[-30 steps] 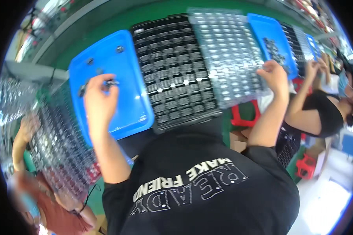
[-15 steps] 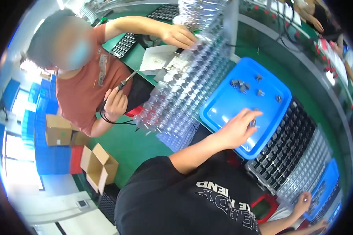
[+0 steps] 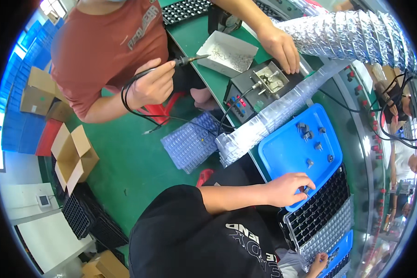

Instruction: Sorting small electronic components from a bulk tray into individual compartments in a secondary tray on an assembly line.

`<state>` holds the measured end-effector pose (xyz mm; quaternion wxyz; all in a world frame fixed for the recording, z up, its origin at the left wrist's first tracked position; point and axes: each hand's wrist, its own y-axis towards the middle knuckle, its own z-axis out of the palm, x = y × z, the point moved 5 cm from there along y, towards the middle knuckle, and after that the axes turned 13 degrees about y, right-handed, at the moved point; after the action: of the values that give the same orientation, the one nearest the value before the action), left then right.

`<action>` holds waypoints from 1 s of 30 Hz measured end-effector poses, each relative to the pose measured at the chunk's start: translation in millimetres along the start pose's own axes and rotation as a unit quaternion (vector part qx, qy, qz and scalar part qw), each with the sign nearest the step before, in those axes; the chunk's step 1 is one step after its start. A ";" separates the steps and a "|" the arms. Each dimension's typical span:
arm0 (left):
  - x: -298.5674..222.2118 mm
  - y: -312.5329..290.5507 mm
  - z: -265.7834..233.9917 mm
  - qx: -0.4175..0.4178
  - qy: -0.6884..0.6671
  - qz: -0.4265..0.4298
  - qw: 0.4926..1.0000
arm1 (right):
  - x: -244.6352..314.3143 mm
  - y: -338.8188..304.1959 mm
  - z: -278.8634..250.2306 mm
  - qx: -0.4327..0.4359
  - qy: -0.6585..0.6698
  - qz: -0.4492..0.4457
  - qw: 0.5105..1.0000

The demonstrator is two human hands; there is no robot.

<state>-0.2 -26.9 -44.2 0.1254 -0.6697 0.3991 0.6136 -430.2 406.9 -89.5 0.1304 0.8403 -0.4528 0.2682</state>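
Observation:
My left hand [image 3: 289,189] reaches in from a black short sleeve and hangs over the lower end of a blue tray [image 3: 268,162]. Thumb and fingers are closed on a small grey metal component [image 3: 306,190] with a silvery look; its exact kind is too small to tell. Several similar components [image 3: 306,131] lie scattered in the tray, mostly toward its far end, and one loose component [image 3: 309,163] lies just beyond my fingertips. My right hand is not in view.
A black pocketed tray [image 3: 322,208] and a clear plastic tray [image 3: 329,231] lie beside the blue one. A co-worker opposite holds a soldering iron [image 3: 185,60] near a black control box [image 3: 245,106]. Standing plastic sheets [image 3: 264,127] divide us. Another person's hand [image 3: 317,265] shows lower right.
The view has shifted, uncovering the control box and foil duct behind the plastic sheets. My left hand has drawn back toward the tray's lower end, with the component still between its fingers.

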 end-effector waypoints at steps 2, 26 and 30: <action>-4.8 -9.2 -4.6 -0.006 -0.018 -0.014 1.000 | -14.2 16.7 -2.2 -0.014 0.001 -0.079 0.997; 8.6 -12.6 -2.9 0.003 -0.094 -0.068 0.993 | 20.3 -20.7 10.3 -0.042 0.050 -0.094 0.993; 8.4 -13.4 4.0 0.012 -0.140 -0.102 0.985 | 53.9 -21.4 22.9 -0.134 0.004 -0.046 0.990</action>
<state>5.6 -18.8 -57.2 0.2499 -0.6130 0.3147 0.6802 -380.7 371.0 -77.1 0.2559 0.8340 -0.4453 0.2017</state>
